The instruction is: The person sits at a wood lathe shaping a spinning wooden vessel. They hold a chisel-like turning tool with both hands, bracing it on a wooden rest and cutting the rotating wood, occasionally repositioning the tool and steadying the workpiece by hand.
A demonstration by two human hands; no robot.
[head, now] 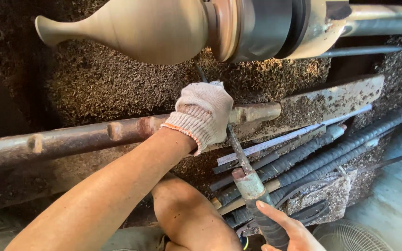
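— What is getting lost from where you are standing?

— The tip of the turning tool [238, 153] is disappearing behind the gloved left hand [204, 116], so I cannot tell whether it is touching the wooden vase [131, 28]. The right hand [288, 230] is being cut off at the bottom edge.

— Which way is the tool running?

— Its long axis is slanting up and to the left, from the taped handle low on the right toward the underside of the vase. The vase itself is lying sideways on the lathe chuck [261, 25], its narrow neck pointing left.

— And the hands?

— The left is pressing the shaft down against the rusty rest bar [94, 137], fingers curled over it. The right is wrapping around the handle, forefinger stretched along it.

— Anything crowding them?

— Wood shavings [98, 88] are heaping behind the bar, and spare steel rods [331, 153] are lying just right of the tool.
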